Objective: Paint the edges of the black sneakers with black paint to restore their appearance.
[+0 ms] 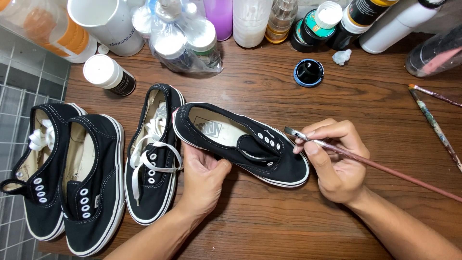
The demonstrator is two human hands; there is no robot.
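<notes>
Left hand (204, 175) cradles the light, floppy canvas shoe (240, 143) under its stiffer sole; right hand (337, 161) pinches a brush (365, 161) beside its eyelets.

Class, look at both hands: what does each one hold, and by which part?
The left hand grips the black laceless shoe from beneath, near its heel. The right hand pinches a paintbrush near its bristles.

A dark wooden table (269, 221) carries three black canvas sneakers (94, 180) side by side at its left. Paint bottles (250, 19) crowd the far edge, an open black jar (308, 72) stands near them, and two paintbrushes (435, 126) lie at the right.
</notes>
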